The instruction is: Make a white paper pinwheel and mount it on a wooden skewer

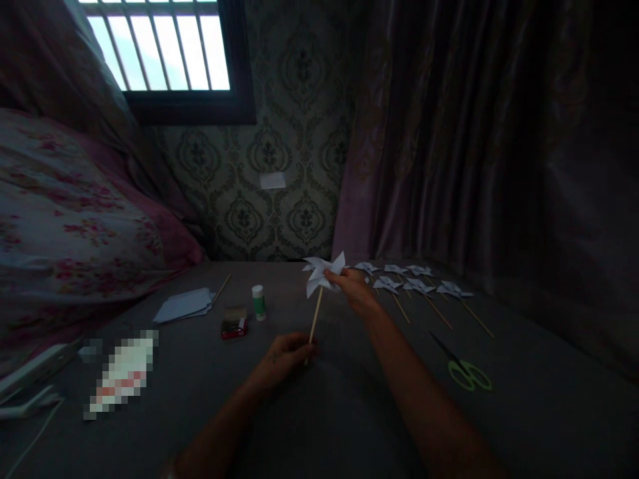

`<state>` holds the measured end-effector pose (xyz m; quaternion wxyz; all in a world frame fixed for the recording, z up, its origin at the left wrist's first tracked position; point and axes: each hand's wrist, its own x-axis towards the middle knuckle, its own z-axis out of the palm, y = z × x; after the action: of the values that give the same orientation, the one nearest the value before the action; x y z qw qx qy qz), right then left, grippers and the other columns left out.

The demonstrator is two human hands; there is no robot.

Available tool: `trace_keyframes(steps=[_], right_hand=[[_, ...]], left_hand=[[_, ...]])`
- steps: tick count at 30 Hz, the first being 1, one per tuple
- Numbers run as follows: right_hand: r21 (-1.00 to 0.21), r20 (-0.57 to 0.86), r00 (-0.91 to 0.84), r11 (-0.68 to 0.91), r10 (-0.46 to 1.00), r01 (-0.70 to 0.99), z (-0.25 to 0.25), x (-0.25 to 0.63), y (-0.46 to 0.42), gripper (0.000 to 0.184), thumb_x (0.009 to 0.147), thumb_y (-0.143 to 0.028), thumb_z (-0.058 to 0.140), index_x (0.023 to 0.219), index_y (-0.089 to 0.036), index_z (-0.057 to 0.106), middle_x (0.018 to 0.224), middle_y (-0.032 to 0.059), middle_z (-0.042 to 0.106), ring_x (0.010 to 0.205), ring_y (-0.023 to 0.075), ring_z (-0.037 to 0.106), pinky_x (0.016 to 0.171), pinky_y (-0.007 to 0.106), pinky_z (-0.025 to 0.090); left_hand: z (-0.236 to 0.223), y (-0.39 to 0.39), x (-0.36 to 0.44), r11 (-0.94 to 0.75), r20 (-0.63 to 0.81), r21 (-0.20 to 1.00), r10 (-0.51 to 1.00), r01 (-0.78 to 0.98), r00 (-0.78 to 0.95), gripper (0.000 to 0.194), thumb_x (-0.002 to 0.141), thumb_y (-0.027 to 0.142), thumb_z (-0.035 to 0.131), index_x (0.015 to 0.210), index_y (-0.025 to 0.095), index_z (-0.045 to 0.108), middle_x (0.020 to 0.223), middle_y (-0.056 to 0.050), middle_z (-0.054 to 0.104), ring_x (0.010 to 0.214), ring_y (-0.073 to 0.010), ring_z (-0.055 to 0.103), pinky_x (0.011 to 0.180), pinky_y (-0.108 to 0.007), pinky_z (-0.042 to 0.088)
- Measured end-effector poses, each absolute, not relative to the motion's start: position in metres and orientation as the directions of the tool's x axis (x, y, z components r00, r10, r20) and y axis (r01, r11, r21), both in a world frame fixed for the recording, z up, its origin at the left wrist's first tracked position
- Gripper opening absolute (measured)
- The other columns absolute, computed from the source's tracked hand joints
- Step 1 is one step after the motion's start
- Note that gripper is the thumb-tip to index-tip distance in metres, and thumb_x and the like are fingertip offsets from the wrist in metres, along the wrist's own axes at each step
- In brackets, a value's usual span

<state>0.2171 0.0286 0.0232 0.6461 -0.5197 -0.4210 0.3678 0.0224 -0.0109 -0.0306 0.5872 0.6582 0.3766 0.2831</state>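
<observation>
A white paper pinwheel [317, 276] on a thin wooden stick [316, 316] stands tilted above the table, between my two hands. Near the stick's lower end, my left hand [285, 354] is closed round it. My right hand [353, 287] pinches the paper head near its centre, with thumb and finger on the blades. Several finished-looking paper pinwheels [418, 287] on sticks lie to the right, behind my right forearm. A pair of scissors [464, 369] with green handles lies open-bladed or nearly shut, I cannot tell which, at the right.
On the left lie a stack of white paper [184, 305], a loose stick [222, 288], a green-and-white glue stick [258, 303] and a small red box [234, 324]. A white power strip [42, 369] sits at the left edge. Curtains [429, 133] hang behind the grey surface [349, 426].
</observation>
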Motion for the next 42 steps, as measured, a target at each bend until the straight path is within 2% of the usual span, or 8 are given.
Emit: trace_keyframes(steps=[4,13,19,22,27,32,36,42], right_hand=[[-0.983,0.121,0.349,0.161,0.929,-0.087,0.016,0.216,0.036,0.029,0.051,-0.039,0.079,0.066,-0.016,0.068,0.068,0.0035,0.071,0.062,0.0175,0.064,0.058,0.028,0.048],[-0.982,0.069,0.312,0.12,0.948,-0.148,0.007,0.222,0.043,0.032,0.05,-0.035,0.08,0.075,-0.016,0.072,0.075,0.004,0.073,0.068,0.0173,0.066,0.064,0.028,0.049],[-0.983,0.074,0.289,0.119,0.954,-0.142,0.007,0.22,0.044,0.028,0.053,-0.034,0.078,0.074,-0.016,0.072,0.074,0.0039,0.073,0.068,0.0164,0.066,0.064,0.027,0.049],[-0.978,0.067,0.294,0.121,0.954,-0.172,0.007,0.216,0.045,0.026,0.053,-0.033,0.079,0.072,-0.016,0.072,0.075,0.0041,0.073,0.07,0.0171,0.066,0.065,0.027,0.048],[-0.965,0.09,0.273,0.152,0.958,-0.215,0.007,0.213,0.045,0.027,0.053,-0.035,0.079,0.072,-0.017,0.071,0.075,0.0024,0.073,0.068,0.0162,0.065,0.066,0.027,0.048],[-0.97,0.14,0.229,0.18,0.963,-0.164,0.012,0.214,0.041,0.035,0.052,-0.042,0.079,0.075,-0.016,0.071,0.075,0.0036,0.072,0.071,0.0176,0.065,0.066,0.028,0.048],[-0.965,0.176,0.215,0.212,0.961,-0.157,0.014,0.213,0.04,0.038,0.051,-0.044,0.079,0.075,-0.017,0.071,0.075,0.0033,0.072,0.075,0.0186,0.066,0.068,0.029,0.048],[-0.961,0.09,0.295,0.161,0.951,-0.225,0.007,0.219,0.047,0.037,0.047,-0.041,0.081,0.072,-0.017,0.069,0.071,0.0024,0.071,0.064,0.0164,0.064,0.063,0.028,0.047]], left_hand=[[-0.035,-0.012,0.025,0.066,-0.163,0.978,0.833,0.198,0.528,0.034,0.065,0.046,0.071,0.081,0.015,0.073,0.062,0.001,0.061,0.055,-0.0107,0.049,0.051,-0.022,0.032],[-0.043,-0.011,0.026,0.16,-0.224,0.973,0.834,0.167,0.505,0.031,0.063,0.041,0.072,0.082,0.017,0.074,0.068,-0.001,0.065,0.059,-0.0122,0.053,0.055,-0.023,0.037],[-0.043,-0.014,0.028,0.103,-0.206,0.967,0.853,0.233,0.479,0.034,0.068,0.043,0.066,0.088,0.015,0.073,0.072,-0.002,0.066,0.063,-0.0135,0.054,0.055,-0.023,0.037],[-0.045,-0.016,0.029,0.0,-0.139,0.958,0.874,0.286,0.466,0.036,0.073,0.045,0.06,0.087,0.014,0.072,0.068,-0.001,0.063,0.062,-0.0141,0.053,0.055,-0.023,0.037],[-0.045,-0.02,0.028,-0.311,0.12,0.872,0.885,0.379,0.45,0.03,0.079,0.04,0.052,0.079,0.016,0.072,0.073,-0.003,0.063,0.071,-0.0178,0.056,0.063,-0.026,0.042],[-0.043,-0.022,0.028,-0.414,0.239,0.822,0.874,0.391,0.422,0.028,0.08,0.036,0.051,0.076,0.019,0.072,0.078,-0.007,0.066,0.079,-0.0209,0.06,0.073,-0.03,0.045],[-0.045,-0.018,0.027,-0.383,0.207,0.823,0.89,0.42,0.406,0.029,0.08,0.039,0.052,0.08,0.019,0.074,0.078,-0.007,0.068,0.078,-0.022,0.061,0.073,-0.032,0.046],[-0.042,-0.01,0.024,-0.191,0.031,0.887,0.933,0.421,0.359,0.033,0.076,0.04,0.055,0.091,0.019,0.075,0.091,-0.007,0.073,0.085,-0.0242,0.064,0.075,-0.031,0.047]])
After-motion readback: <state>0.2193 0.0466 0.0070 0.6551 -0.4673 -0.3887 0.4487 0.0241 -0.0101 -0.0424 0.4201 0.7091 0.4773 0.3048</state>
